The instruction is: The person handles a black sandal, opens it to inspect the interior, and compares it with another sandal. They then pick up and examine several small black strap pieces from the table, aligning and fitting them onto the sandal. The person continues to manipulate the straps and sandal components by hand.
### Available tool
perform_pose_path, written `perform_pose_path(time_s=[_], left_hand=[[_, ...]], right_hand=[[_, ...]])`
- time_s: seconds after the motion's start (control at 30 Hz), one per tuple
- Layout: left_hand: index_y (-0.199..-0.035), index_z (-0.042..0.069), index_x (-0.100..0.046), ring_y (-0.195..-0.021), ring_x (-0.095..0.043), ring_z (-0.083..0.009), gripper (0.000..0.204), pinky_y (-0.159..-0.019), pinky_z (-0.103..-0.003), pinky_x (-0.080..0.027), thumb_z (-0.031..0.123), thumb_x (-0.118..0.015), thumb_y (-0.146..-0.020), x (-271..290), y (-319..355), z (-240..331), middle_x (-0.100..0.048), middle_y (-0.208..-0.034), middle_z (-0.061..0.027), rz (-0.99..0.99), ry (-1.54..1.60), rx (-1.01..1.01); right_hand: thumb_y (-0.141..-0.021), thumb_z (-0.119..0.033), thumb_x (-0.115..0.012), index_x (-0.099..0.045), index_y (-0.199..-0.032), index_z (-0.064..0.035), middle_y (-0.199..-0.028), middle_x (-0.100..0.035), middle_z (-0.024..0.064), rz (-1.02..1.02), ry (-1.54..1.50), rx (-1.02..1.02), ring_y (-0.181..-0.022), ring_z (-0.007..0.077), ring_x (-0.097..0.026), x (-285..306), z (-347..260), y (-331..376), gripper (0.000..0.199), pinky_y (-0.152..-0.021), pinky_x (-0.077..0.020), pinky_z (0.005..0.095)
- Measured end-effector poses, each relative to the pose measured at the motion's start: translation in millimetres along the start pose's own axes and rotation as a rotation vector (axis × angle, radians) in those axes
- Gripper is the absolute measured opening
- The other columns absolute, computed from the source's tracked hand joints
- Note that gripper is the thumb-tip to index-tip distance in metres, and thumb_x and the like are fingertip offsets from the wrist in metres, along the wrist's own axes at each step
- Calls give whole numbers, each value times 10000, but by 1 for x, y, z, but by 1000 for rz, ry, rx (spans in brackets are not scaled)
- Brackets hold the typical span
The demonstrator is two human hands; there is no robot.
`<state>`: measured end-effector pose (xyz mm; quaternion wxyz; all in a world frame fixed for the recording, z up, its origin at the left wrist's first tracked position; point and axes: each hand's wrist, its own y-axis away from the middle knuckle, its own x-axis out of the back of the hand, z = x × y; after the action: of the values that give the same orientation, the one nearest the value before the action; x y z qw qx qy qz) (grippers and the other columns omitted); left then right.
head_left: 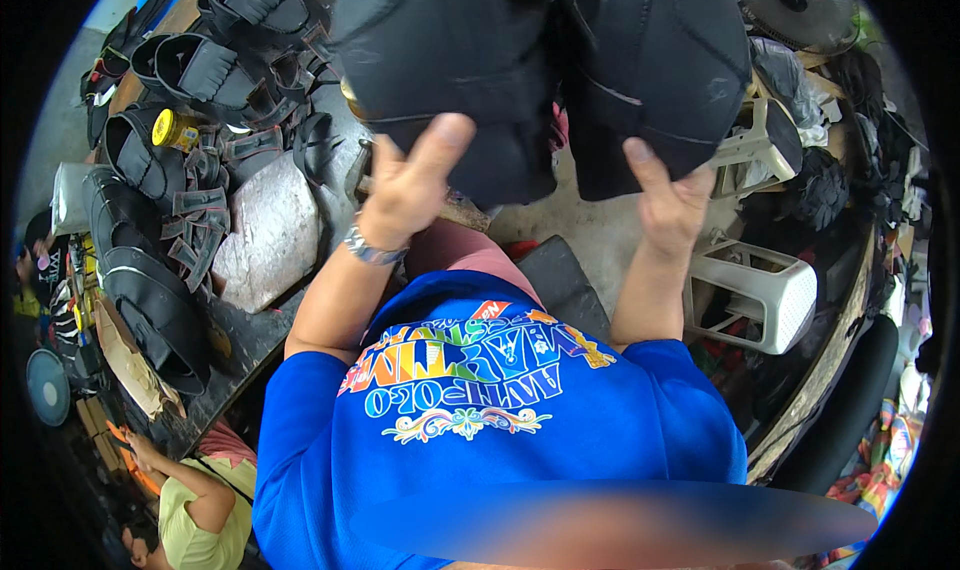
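Two large black leather pieces, which look like shoe uppers with stitched seams, are held up close to the head view and fill its top middle. My left hand, with a metal wristwatch on the wrist, grips the lower edge of the left black shoe upper, thumb on its near face. My right hand holds the right black shoe upper the same way. The fingers behind both pieces are mostly hidden. A narrow gap separates the two pieces.
On the workbench at left lie several black shoe uppers, cut strap pieces, a worn grey slab and a yellow jar. White plastic stools and a fan are at right. Another person works at lower left.
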<state>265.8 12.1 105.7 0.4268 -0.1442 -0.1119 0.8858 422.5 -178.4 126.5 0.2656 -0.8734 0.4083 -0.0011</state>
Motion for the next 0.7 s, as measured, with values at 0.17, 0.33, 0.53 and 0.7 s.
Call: perform_pose_path(time_s=[0.17,0.33,0.53,0.7], left_hand=[[-1447,3,-465,-1262,-568,-296,611,-1084,-477,-446,465,-458,-1047,76,31,38,-548,-1427,-152,589,248,-82],[-1446,8,-464,-1270,-560,-319,624,-1086,-477,-433,483,-459,-1042,112,65,55,-543,-1441,-148,359,620,-216],[-1464,15,-443,-1281,-542,-319,601,-1105,-486,-403,441,-478,-1043,112,106,45,-544,-1438,-137,652,420,-20],[-1478,39,-439,-1293,-532,-322,610,-1117,-500,-386,423,-528,-1012,110,134,50,-543,-1440,-131,470,512,57]], right_hand=[[-808,108,-658,-614,-1268,66,-1186,-695,147,15,-136,86,-1081,217,-663,41,-19,-33,464,-1015,-467,338],[-888,-28,-636,-510,-1349,84,-1285,-635,157,5,-145,-121,-1192,262,-611,49,3,-85,491,-1087,-421,386],[-965,-145,-637,-535,-1346,32,-1275,-647,139,-305,-502,-372,-1125,243,-655,46,75,-187,432,-996,-521,398],[-858,-145,-775,-566,-1353,-41,-1210,-669,89,-206,75,-497,-1072,193,-641,53,133,-232,547,-968,-489,318]])
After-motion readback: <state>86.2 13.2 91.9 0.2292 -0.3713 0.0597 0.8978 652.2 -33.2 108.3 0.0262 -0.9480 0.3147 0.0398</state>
